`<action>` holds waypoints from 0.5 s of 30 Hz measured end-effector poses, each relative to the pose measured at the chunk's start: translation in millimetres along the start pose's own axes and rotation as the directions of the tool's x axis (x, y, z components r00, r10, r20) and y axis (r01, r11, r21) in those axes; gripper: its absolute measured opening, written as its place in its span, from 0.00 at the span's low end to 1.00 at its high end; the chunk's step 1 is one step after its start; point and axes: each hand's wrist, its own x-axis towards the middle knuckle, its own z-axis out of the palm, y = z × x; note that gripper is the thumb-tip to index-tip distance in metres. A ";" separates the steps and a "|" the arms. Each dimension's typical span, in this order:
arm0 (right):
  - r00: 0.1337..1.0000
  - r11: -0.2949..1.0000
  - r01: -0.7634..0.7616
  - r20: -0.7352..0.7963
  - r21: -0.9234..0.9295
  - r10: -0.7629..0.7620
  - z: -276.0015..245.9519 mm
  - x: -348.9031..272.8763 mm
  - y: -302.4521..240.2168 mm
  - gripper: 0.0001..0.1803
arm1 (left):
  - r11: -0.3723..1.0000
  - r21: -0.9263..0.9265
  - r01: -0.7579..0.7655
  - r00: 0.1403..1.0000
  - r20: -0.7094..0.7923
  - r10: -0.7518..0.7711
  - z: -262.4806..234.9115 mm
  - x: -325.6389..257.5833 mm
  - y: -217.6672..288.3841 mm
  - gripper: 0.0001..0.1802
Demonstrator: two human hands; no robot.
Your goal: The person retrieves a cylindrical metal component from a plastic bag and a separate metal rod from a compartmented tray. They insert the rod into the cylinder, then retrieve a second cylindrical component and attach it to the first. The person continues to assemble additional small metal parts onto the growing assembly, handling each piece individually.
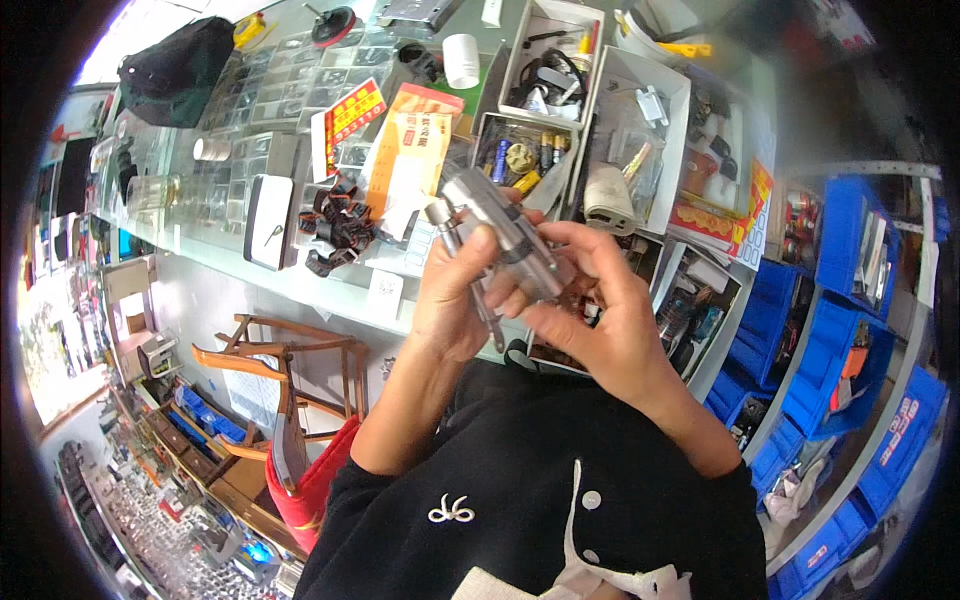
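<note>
Above the counter's near edge, my left hand (pixel 455 300) is closed round a silvery metal cylinder (pixel 500 222) with a dark band across its middle; it looks like a lock cylinder. A thin metal rod (pixel 448 232) with a rounded knob end lies alongside it, under my left thumb. My right hand (pixel 610 305) curls round the cylinder's lower end, thumb and fingers bent. Motion blurs that end, and the fingers behind it are partly hidden. Beyond my hands lies an orange paper envelope (pixel 410 150). A tangle of black and orange small items (pixel 335 228) sits left of them.
The glass counter (pixel 225 235) carries a white tray (pixel 268 222), a white cup (pixel 461 62) and open boxes (pixel 640 90) of small parts and batteries. A wooden chair (pixel 285 400) stands at lower left. Blue bins (pixel 850 260) line a rack at right.
</note>
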 end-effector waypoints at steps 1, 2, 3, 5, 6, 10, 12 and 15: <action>0.999 0.997 -0.044 -0.028 0.067 0.046 4.6 -0.6 1.4 0.24 | 1.000 -0.002 -0.019 0.999 0.029 0.019 1.8 -1.5 0.4 0.30; 0.998 0.994 -0.023 -0.053 0.106 0.029 9.0 -1.0 3.9 0.22 | 1.000 0.014 -0.019 1.000 0.020 0.019 2.4 -3.9 1.0 0.26; 0.996 0.994 -0.051 -0.063 0.095 0.057 12.5 -2.4 6.3 0.22 | 0.999 0.033 -0.024 1.000 0.002 0.024 2.4 -5.7 1.2 0.24; 0.990 0.991 -0.115 -0.079 0.068 0.120 17.9 -7.1 11.3 0.21 | 0.990 0.144 -0.003 1.000 -0.005 0.004 1.2 -9.8 -0.4 0.28; 0.983 0.984 -0.175 -0.058 0.021 0.176 17.9 -10.2 12.6 0.19 | 0.986 0.164 -0.014 0.999 0.033 0.009 -1.2 -11.6 0.4 0.27; 0.962 0.883 -0.220 -0.060 0.414 0.268 22.7 -18.6 20.2 0.15 | 0.984 0.176 0.022 1.000 0.017 -0.025 -16.9 -25.1 9.4 0.23; 0.960 0.860 -0.157 -0.128 0.485 0.247 20.8 -22.9 19.9 0.15 | 0.975 0.214 -0.058 0.997 -0.042 0.068 -31.1 -27.5 20.3 0.21; 0.950 0.886 -0.062 -0.246 0.459 0.194 14.7 -28.2 15.8 0.15 | 0.936 0.338 -0.100 0.976 -0.148 0.158 -57.3 -21.5 41.0 0.26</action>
